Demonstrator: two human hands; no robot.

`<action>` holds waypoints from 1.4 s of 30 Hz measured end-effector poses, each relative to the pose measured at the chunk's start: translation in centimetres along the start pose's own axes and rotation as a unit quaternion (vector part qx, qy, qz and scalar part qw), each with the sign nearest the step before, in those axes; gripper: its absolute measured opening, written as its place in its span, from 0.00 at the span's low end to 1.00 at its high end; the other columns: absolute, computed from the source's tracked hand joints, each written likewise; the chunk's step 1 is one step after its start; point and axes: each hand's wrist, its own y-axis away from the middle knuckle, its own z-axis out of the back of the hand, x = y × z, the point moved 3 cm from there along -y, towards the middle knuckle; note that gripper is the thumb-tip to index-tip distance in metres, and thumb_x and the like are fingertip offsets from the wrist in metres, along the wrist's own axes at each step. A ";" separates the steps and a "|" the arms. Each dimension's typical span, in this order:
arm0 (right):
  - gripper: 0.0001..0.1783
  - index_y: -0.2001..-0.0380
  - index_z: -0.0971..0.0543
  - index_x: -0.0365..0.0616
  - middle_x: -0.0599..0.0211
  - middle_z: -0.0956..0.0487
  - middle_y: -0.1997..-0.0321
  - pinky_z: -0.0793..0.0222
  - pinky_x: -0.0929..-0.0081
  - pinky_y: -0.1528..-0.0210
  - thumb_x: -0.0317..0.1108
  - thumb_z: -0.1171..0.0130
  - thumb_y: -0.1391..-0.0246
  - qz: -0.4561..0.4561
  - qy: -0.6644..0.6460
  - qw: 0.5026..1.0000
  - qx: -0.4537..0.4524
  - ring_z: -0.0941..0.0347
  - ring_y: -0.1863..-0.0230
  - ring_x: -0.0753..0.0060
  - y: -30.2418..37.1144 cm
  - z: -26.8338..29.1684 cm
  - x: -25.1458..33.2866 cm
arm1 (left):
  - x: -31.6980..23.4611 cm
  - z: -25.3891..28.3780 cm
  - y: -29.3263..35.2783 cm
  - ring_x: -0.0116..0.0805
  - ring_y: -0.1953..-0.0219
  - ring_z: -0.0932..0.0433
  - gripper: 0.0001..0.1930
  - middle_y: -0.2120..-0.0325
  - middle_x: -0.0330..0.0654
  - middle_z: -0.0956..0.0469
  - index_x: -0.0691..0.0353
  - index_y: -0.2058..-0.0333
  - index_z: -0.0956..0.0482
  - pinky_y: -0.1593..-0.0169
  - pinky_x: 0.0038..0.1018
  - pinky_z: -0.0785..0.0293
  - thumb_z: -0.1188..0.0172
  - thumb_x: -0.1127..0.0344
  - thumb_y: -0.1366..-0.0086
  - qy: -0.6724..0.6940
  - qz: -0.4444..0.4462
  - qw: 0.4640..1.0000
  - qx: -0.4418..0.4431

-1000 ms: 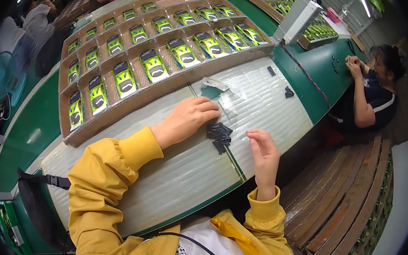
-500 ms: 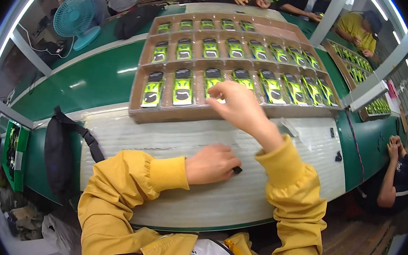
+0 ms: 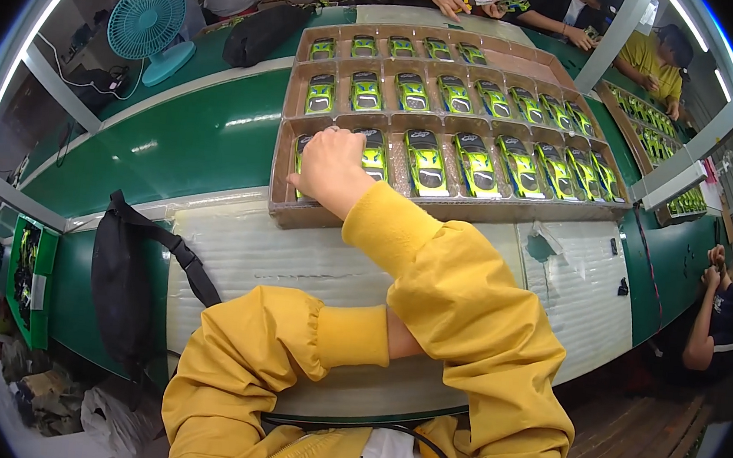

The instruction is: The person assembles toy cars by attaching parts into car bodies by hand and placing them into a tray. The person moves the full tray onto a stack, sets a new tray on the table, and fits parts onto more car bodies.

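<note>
A brown cardboard tray (image 3: 403, 208) with clear dividers holds several toy cars, lime green with black roofs, in three rows. My right hand (image 3: 330, 169) reaches over its front left compartment, fingers closed around the leftmost toy car (image 3: 303, 147) of the front row. Most of that car is covered by the hand. Close beside it, another green toy car (image 3: 374, 153) is partly hidden behind my knuckles. Of my left hand only the wrist (image 3: 401, 337) shows, low over the white foam mat (image 3: 251, 249). My right sleeve hides its fingers and whatever they hold.
A black waist bag (image 3: 122, 282) lies left of the mat. Small black parts (image 3: 622, 287) sit at the mat's right. A teal fan (image 3: 146, 22) stands at the far left, a metal post (image 3: 614, 41) at the far right. Co-workers sit across and to the right.
My right hand has moved left along the front row, from the third car to the leftmost one. My left hand, visible before with a small black piece, is now behind my right sleeve.
</note>
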 end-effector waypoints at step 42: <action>0.39 0.43 0.48 0.40 0.64 0.36 0.51 0.43 0.62 0.43 0.32 0.39 0.56 -0.106 -0.890 0.359 -0.260 0.38 0.47 0.62 31.8 -2.9 -13.3 | -2.1 -0.1 -7.1 0.19 0.74 0.28 0.06 0.76 0.37 0.25 0.67 0.72 0.25 0.71 0.17 0.30 0.40 0.71 0.48 0.344 0.384 0.839 0.172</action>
